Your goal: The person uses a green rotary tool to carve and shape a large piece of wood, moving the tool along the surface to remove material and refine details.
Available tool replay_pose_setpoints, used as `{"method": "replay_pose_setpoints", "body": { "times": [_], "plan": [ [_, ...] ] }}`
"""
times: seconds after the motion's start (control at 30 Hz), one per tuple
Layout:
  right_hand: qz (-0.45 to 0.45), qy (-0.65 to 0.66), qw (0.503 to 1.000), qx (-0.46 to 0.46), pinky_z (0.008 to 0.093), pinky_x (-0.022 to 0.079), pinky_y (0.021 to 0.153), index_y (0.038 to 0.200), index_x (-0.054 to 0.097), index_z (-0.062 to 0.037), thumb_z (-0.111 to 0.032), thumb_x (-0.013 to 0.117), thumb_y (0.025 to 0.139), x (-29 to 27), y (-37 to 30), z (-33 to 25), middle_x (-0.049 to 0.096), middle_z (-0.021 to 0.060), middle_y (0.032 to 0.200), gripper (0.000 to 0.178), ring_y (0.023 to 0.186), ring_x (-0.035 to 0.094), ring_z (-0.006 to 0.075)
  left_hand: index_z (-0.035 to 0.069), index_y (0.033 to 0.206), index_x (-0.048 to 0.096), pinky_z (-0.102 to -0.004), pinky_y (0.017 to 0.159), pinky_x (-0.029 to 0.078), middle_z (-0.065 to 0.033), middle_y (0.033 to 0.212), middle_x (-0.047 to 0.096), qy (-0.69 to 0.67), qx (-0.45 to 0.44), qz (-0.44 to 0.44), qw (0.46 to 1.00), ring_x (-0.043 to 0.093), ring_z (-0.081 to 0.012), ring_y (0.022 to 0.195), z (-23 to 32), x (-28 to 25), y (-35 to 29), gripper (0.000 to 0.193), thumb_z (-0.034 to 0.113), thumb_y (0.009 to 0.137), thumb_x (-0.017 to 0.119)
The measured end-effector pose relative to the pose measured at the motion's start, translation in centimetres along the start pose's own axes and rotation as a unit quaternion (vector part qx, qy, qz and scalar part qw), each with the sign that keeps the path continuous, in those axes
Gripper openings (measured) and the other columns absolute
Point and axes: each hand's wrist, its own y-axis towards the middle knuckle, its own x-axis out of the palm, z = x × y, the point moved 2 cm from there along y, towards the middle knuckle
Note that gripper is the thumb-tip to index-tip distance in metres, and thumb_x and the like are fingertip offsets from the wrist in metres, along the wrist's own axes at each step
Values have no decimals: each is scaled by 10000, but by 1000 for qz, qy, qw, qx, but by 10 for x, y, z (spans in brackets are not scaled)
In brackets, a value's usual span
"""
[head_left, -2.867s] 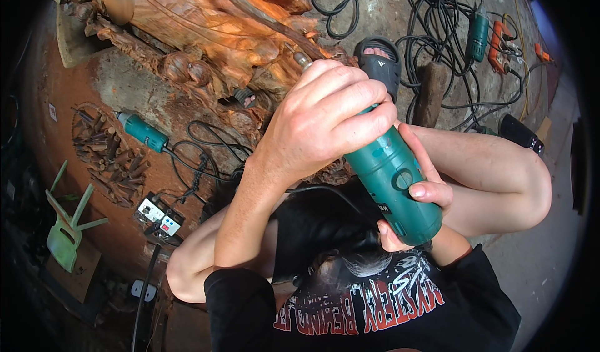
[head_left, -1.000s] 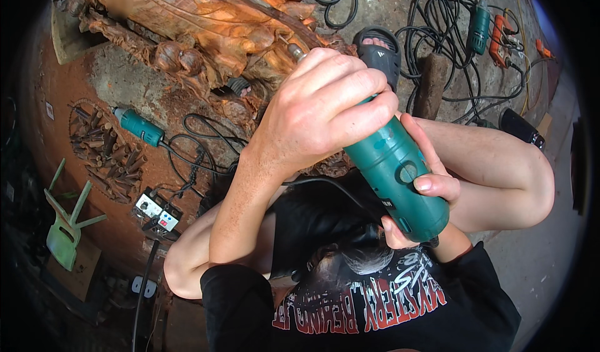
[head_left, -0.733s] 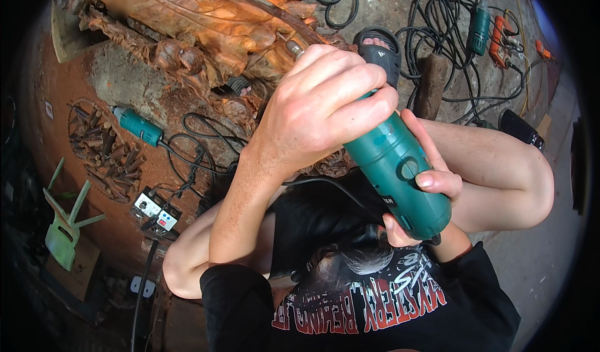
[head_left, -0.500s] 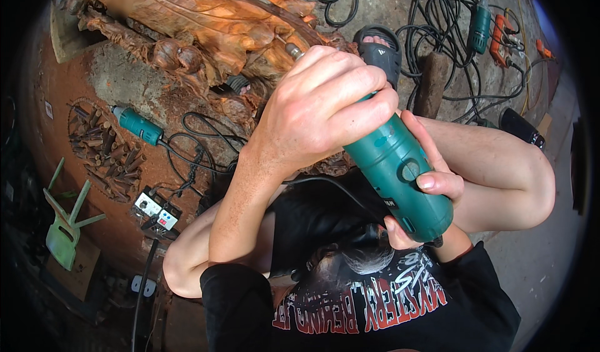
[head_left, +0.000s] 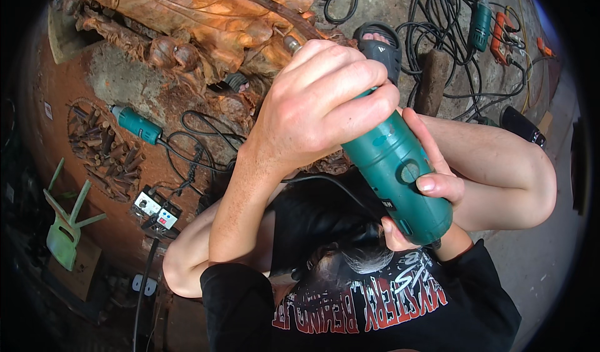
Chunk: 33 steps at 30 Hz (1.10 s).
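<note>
A green die grinder (head_left: 400, 177) slants across the middle, its rear end toward my body. My left hand (head_left: 325, 102) is wrapped over its front part, fingers closed round the casing. From the right side and underneath, my right hand (head_left: 440, 183) grips the rear of the body, thumb beside a round cap. The metal collet (head_left: 290, 42) pokes out ahead of my left hand, with a thin bit at the surface of an orange-brown wood carving (head_left: 244, 14). Where exactly the bit meets the wood is too small to tell.
Left lie a second green grinder (head_left: 139, 125), a heap of carving offcuts (head_left: 106, 145), a white power strip (head_left: 156, 209) and a small green chair (head_left: 62, 239). Tangled black cables (head_left: 431, 33), a third grinder (head_left: 480, 27), an orange power strip (head_left: 500, 39) and a wood block (head_left: 432, 83) are at right.
Both hands and the grinder have shifted very slightly to the left. The grip of each hand is the same.
</note>
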Motion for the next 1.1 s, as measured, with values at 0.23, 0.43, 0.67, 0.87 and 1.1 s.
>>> {"method": "replay_pose_setpoints", "body": {
  "times": [0.23,0.43,0.67,0.87,1.1],
  "plan": [
    [-14,3,1000,13,450,425,1095,1365,458,-3,-291,813,811,-1,4,-3,463,353,1435,718,1316,501,435,41,890,708,-359,652,534,-99,854,679,-4,-1,2,1000,691,-275,751,2,-1,-1,277,166,656,789],
    [-33,3,999,32,417,427,1084,1396,426,33,-325,794,827,-3,9,-6,488,315,1416,766,1287,522,388,28,889,708,-359,657,543,-105,843,679,-3,6,0,1000,692,-277,744,1,-2,0,285,165,656,801],
    [-132,-8,984,121,379,429,1072,1433,389,75,-364,770,846,-12,31,-16,518,271,1393,826,1254,547,332,19,872,707,-359,645,544,-109,824,678,-10,8,5,1000,692,-277,727,2,-2,0,264,159,665,794],
    [-263,-31,916,302,346,430,1062,1464,358,111,-398,751,863,-13,67,-33,544,233,1373,881,1226,567,285,15,871,710,-358,642,549,-113,823,678,-4,16,14,1000,694,-279,721,2,-2,-1,269,161,660,790],
    [-326,-65,846,417,328,424,1071,1495,336,117,-423,752,868,-19,84,-39,545,216,1385,926,1232,572,258,23,918,733,-354,630,562,-107,857,687,8,17,7,1000,700,-273,734,9,-5,1,291,155,664,783]
  ]
}}
